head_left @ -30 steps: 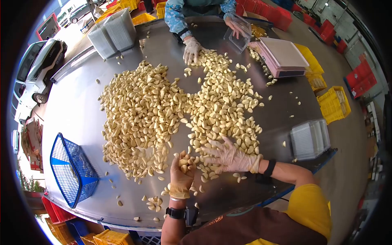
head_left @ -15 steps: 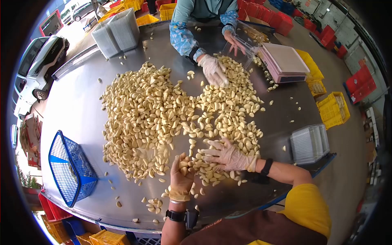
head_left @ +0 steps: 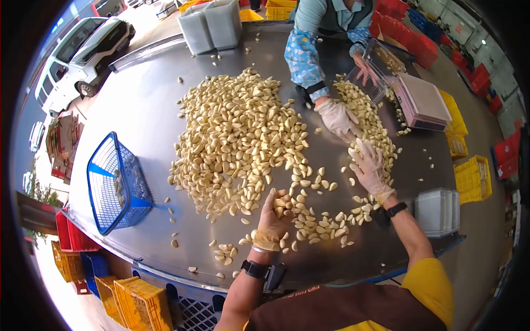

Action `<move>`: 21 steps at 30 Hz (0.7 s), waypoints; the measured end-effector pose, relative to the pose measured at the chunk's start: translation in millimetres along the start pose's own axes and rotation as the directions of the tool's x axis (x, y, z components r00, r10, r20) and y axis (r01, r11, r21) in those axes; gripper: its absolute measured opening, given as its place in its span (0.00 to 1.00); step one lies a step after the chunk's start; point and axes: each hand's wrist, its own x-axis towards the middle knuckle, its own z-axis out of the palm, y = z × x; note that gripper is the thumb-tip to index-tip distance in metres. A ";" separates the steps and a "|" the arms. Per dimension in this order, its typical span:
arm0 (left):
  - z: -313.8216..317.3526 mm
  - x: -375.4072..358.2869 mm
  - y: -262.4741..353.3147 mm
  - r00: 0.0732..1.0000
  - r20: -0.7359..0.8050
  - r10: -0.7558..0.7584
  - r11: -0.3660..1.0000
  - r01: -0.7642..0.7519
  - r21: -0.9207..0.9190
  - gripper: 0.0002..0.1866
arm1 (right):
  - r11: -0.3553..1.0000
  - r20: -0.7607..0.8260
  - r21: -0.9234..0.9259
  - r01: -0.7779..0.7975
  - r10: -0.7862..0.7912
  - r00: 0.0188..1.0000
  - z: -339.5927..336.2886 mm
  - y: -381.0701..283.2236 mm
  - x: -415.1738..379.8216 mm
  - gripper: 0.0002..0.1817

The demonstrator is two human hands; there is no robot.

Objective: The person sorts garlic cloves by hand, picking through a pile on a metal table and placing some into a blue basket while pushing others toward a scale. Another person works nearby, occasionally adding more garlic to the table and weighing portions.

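Peeled garlic cloves [head_left: 237,132] lie in a broad heap on the metal table, with a narrower band of cloves [head_left: 364,107] to the right. My left hand [head_left: 275,218], gloved and palm up, curls around a few garlic cloves near the table's front. Loose cloves [head_left: 320,226] lie just to its right. Fingers outstretched, my right hand [head_left: 370,168] rests in its glove on the lower part of the right-hand band. A co-worker's gloved hand [head_left: 338,118] reaches onto the same band, close to my fingertips. The co-worker's other hand [head_left: 365,69] touches a clear plastic box [head_left: 372,83].
On the left of the metal table [head_left: 138,88] stands a blue basket [head_left: 118,187]. Stacked clear trays [head_left: 212,25] sit at the back, and more trays [head_left: 437,212] at the right edge. A scale [head_left: 422,99] stands at the back right. Yellow crates [head_left: 472,179] are beyond the table.
My right hand has pushed cloves away from me and rightward, opening a gap between heap and band. My left hand still holds cloves. The camera view has shifted.
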 end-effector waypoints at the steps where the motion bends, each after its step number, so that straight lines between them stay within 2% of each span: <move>1: 3.4 -1.5 0.6 0.999 -0.039 0.023 1.000 -0.023 0.001 0.14 | 0.997 -0.028 0.074 -0.026 0.028 0.999 -12.0 -28.6 -11.1 0.32; 2: -2.0 1.4 1.9 0.999 -0.014 0.031 0.999 -0.031 -0.012 0.15 | 0.977 0.011 0.212 0.009 -0.012 1.000 -31.2 -56.9 -22.7 0.33; 3: -3.9 1.9 2.7 0.999 0.006 0.050 0.999 -0.050 -0.008 0.16 | 0.958 0.089 0.274 0.087 -0.115 0.989 -43.7 -83.8 -40.4 0.35; 4: -4.6 2.6 3.4 0.997 0.028 0.067 0.998 -0.067 0.001 0.16 | 0.945 0.219 0.245 0.218 -0.273 0.937 -49.0 -110.5 -54.5 0.36; 5: -6.4 4.4 4.3 0.997 0.022 0.074 0.997 -0.073 -0.017 0.16 | 0.863 0.298 0.380 0.331 -0.454 0.840 -52.2 -130.3 -66.4 0.35; 6: -5.0 4.3 4.9 0.997 0.014 0.077 0.997 -0.076 -0.024 0.16 | 0.755 0.292 0.405 0.515 -0.641 0.710 -59.9 -144.5 -72.7 0.32; 8: -4.3 2.5 4.8 0.994 0.077 0.080 0.996 -0.078 -0.036 0.15 | 0.653 0.249 0.432 0.622 -0.749 0.614 -31.7 -136.6 -80.2 0.27; 10: 0.7 -0.2 3.1 0.992 0.097 0.080 0.996 -0.077 -0.034 0.15 | 0.777 0.209 0.206 0.595 -0.629 0.749 -16.6 -115.4 -55.2 0.27; 11: 3.3 -1.2 3.4 0.988 0.132 0.074 0.996 -0.067 -0.056 0.15 | 0.862 0.207 0.051 0.504 -0.503 0.839 -23.2 -105.8 -37.2 0.28; 12: 3.9 -2.6 4.5 0.984 0.167 0.065 0.996 -0.054 -0.074 0.15 | 0.924 0.140 0.074 0.374 -0.381 0.914 -40.3 -108.3 -16.2 0.29; 13: 4.5 -6.4 6.2 0.982 0.185 0.038 0.991 -0.013 -0.134 0.13 | 0.931 0.006 0.135 0.339 -0.343 0.939 -39.9 -114.6 0.3 0.26; 14: 4.1 -11.0 9.6 0.975 0.223 -0.004 0.982 0.046 -0.184 0.14 | 0.931 -0.123 0.199 0.305 -0.285 0.951 -40.0 -122.4 15.8 0.24; 16: 16.9 -37.4 29.4 0.970 0.237 -0.060 0.989 0.090 -0.116 0.14 | 0.863 -0.240 0.323 0.388 -0.322 0.916 -12.0 -160.8 52.2 0.18; 17: 19.6 -50.4 46.1 0.956 0.294 -0.021 0.995 0.049 -0.089 0.14 | 0.813 -0.287 0.347 0.467 -0.382 0.878 -16.6 -193.2 73.4 0.16; 18: 22.5 -66.3 71.8 0.937 0.350 0.021 0.998 0.000 -0.061 0.14 | 0.819 -0.258 0.293 0.494 -0.430 0.866 -7.4 -222.3 91.8 0.15; 20: 38.8 -107.0 130.6 0.944 0.270 0.191 0.982 -0.188 -0.037 0.13 | 0.860 -0.252 0.224 0.459 -0.404 0.879 8.5 -283.5 121.9 0.10; 21: 35.4 -119.9 161.7 0.911 0.300 0.284 0.948 -0.314 0.057 0.15 | 0.924 -0.131 0.116 0.365 -0.350 0.927 28.3 -305.5 132.9 0.11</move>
